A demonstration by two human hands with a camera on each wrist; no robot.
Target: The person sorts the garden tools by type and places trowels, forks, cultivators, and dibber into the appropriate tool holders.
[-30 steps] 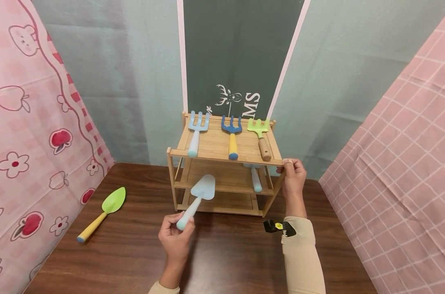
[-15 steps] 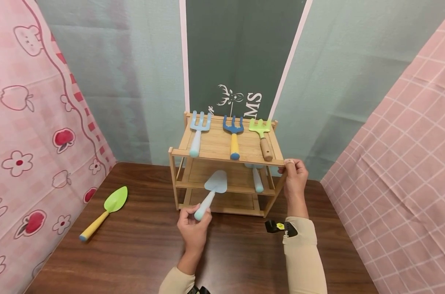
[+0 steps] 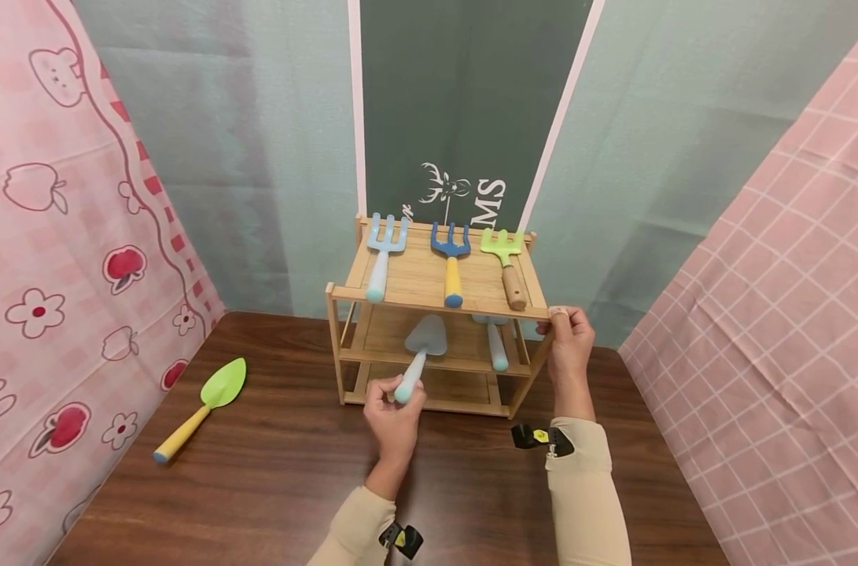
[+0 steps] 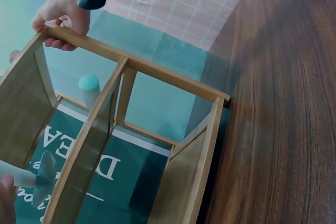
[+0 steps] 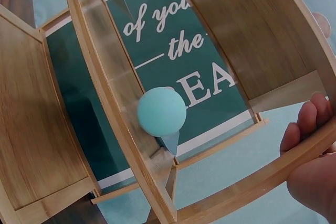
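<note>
My left hand (image 3: pixel 395 417) pinches the pale handle end of a light blue trowel (image 3: pixel 426 338) in front of the wooden rack (image 3: pixel 416 271). In the head view the blade overlaps the middle shelf; in the left wrist view the blade (image 4: pixel 45 179) is between the top and middle boards. My right hand (image 3: pixel 572 346) grips the rack's front right corner, thumb on top; the right wrist view shows its fingers (image 5: pixel 307 116) wrapped round the post. On the middle shelf, at right, lies another light blue tool (image 3: pixel 497 350), its head mostly hidden under the top shelf.
On the top shelf lie a light blue hand fork (image 3: pixel 377 271), a blue one with a yellow handle (image 3: pixel 452 275) and a green one with a wooden handle (image 3: pixel 512 283). A green trowel (image 3: pixel 200 413) rests on the table at left. Patterned cloths hang around.
My left hand has moved forward and to the right with the light blue trowel, bringing the blade to the middle shelf. My right hand has stayed on the rack's corner.
</note>
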